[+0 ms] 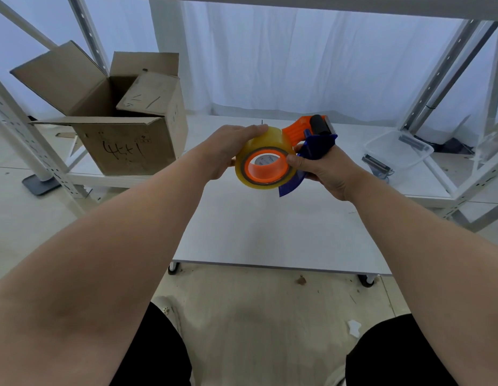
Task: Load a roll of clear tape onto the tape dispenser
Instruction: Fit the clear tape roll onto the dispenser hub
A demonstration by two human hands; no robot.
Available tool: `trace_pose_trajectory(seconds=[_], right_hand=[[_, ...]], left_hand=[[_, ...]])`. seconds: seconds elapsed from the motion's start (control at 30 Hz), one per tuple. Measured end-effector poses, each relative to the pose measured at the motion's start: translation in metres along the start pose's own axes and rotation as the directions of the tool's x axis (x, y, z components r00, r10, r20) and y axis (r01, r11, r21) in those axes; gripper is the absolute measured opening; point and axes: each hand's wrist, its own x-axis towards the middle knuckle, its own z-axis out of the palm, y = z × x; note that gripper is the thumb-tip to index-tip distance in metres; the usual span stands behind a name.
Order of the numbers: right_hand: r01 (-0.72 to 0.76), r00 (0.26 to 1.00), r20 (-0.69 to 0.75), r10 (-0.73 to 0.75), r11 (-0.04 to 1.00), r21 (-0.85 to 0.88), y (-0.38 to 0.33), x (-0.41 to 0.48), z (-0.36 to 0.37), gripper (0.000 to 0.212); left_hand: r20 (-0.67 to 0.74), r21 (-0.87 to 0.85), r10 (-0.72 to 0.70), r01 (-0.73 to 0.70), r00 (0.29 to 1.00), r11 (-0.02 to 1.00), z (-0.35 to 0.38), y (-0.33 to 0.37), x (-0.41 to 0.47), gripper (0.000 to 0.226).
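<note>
The roll of clear tape (267, 142) is up in the air between my two hands, above the far half of the white table (270, 232), and its core sits around the orange hub of the tape dispenser (316, 147), so by my reckoning it is on the spindle or very nearly seated. It is a fat, full roll, stiff through the cardboard core and fairly solid in weight, but its glossy outer face is slick, so I judge the safest hold is across the width with fingers over the rim, never on the loose tape end, which I cannot make out here. My left hand (231, 149) does just that, fingers curled over the top of the roll and clamped on it; where my thumb lies I cannot tell. My right hand (323, 171) is wrapped around the blue body of the dispenser, thumb laid against the roll's near rim, with the black roller and toothed blade pointing away from me. Off to the left an open cardboard box (125, 143) stands on a low shelf, and to the right lies a clear plastic tub (398, 151)
</note>
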Motion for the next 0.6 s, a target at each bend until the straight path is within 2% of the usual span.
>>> trace_pose_trajectory(seconds=[0.07, 0.2, 0.27, 0.33, 0.47, 0.6], right_hand=[[0.025, 0.999, 0.023, -0.024, 1.0, -0.008, -0.002, 0.0, 0.0, 0.024], [0.035, 0.999, 0.021, -0.034, 0.999, -0.027, -0.004, -0.001, 0.005, 0.04], [0.035, 0.999, 0.0, -0.035, 0.999, -0.012, -0.004, 0.0, 0.006, 0.057], [0.041, 0.999, -0.029, -0.04, 0.999, 0.025, -0.005, 0.001, 0.005, 0.062], [0.045, 0.998, -0.053, -0.037, 0.987, 0.156, -0.003, -0.001, -0.004, 0.046], [0.042, 0.998, -0.045, -0.035, 0.985, 0.17, 0.001, -0.002, -0.01, 0.035]], left_hand=[[0.021, 0.068, 0.006, -0.007, 1.0, 0.998, 0.001, 0.001, -0.003, 0.036], [-0.019, 0.176, 0.024, -0.02, 1.0, 0.984, 0.01, 0.0, -0.006, 0.042], [-0.056, 0.131, 0.026, -0.018, 0.998, 0.991, 0.012, 0.001, -0.007, 0.039], [-0.061, 0.062, 0.057, -0.053, 0.997, 0.997, 0.011, 0.0, -0.005, 0.037], [-0.033, -0.069, 0.103, -0.105, 0.994, 0.992, 0.003, -0.001, -0.003, 0.031], [0.03, 0.001, 0.086, -0.086, 0.996, 0.996, 0.001, -0.004, -0.001, 0.04]])
